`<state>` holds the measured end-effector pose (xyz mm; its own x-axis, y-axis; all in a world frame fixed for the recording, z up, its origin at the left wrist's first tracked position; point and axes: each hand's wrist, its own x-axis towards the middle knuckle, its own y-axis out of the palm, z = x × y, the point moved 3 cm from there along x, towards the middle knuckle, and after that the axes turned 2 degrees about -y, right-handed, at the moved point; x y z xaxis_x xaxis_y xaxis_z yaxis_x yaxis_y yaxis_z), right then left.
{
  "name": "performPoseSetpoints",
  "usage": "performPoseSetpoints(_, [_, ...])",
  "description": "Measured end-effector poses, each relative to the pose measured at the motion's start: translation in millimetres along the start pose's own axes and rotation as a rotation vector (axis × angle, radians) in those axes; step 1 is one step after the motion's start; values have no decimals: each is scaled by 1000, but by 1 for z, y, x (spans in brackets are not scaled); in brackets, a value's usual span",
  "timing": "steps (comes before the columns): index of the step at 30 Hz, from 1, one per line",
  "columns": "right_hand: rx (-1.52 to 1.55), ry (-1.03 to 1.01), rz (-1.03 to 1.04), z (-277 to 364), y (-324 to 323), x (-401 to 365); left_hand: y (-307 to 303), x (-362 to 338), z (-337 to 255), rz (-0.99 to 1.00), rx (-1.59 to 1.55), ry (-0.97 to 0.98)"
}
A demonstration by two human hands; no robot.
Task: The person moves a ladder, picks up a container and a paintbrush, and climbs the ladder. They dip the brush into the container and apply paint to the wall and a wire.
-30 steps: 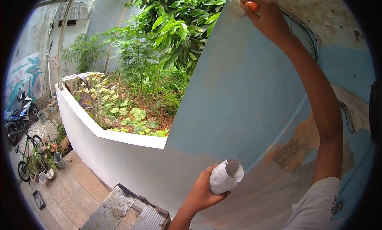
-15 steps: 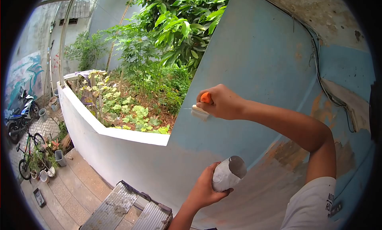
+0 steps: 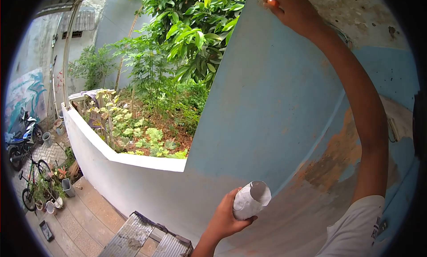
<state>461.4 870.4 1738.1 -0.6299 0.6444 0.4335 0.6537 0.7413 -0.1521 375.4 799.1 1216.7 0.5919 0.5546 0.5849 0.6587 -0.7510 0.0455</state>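
Note:
My right hand (image 3: 294, 13) is raised high against the top of the blue wall (image 3: 267, 101). Its fingers are closed around a paintbrush (image 3: 274, 7) with an orange handle; the bristle end is blurred and partly hidden. Lower down, my left hand (image 3: 226, 220) grips a white, paint-smeared cup (image 3: 245, 207) from its left side. The cup is tilted with its open mouth up and to the right, and its contents cannot be made out. The wall behind both hands is blue above and whitish below.
A low white wall (image 3: 100, 143) borders a planted bed (image 3: 151, 132) on the left. Below me is a corrugated metal ladder or platform (image 3: 126, 239). A bicycle (image 3: 33, 181), a motorcycle (image 3: 26, 134) and several pots stand at far left. Cables run along the wall at upper right.
My right hand has moved up with the paintbrush, from mid-wall to near the wall's top. My left hand and the cup appear slightly lower and further left.

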Motion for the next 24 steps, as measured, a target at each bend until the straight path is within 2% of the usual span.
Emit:
performPoseSetpoints(2, [223, -67, -48, 48, 3, -31, -1, -1, 0, 1, -2, 8])
performPoseSetpoints(4, [271, -39, 148, 104, 14, -79, -1, 1, -1, 12, 2, 6])
performPoseSetpoints(6, [453, -106, 166, 149, 15, -119, -1, 0, 0, 19, -9, -3])
performPoseSetpoints(9, [933, -14, 387, 199, 9, -157, 0, -1, 1, 32, -17, -23])
performPoseSetpoints(10, [930, -11, 385, 198, 10, -157, 0, 0, 1, 45, -12, -30])
performPoseSetpoints(12, [1140, 202, 617, 190, 20, -160, 0, 0, 1, 43, -8, -7])
performPoseSetpoints(13, [1019, 104, 427, 168, 26, -152, 0, 0, 0, 37, -6, 11])
performPoseSetpoints(15, [900, 212, 373, 117, 11, -115, 1, -1, 2, 54, -13, 0])
performPoseSetpoints(17, [689, 214, 190, 70, 0, -86, 1, 0, 2, 67, -16, -11])
performPoseSetpoints(19, [527, 126, 22, 30, -9, -61, 1, -1, 2, 51, 5, -14])
performPoseSetpoints(20, [523, 128, 17, 11, -8, -51, 1, -1, 2, 52, 9, -10])
performPoseSetpoints(22, [156, 10, -144, -9, -16, -35, 2, -1, 3, 40, -6, 7])
performPoseSetpoints(24, [160, 66, -136, -12, -18, -35, 1, -1, 3, 37, -2, 1])
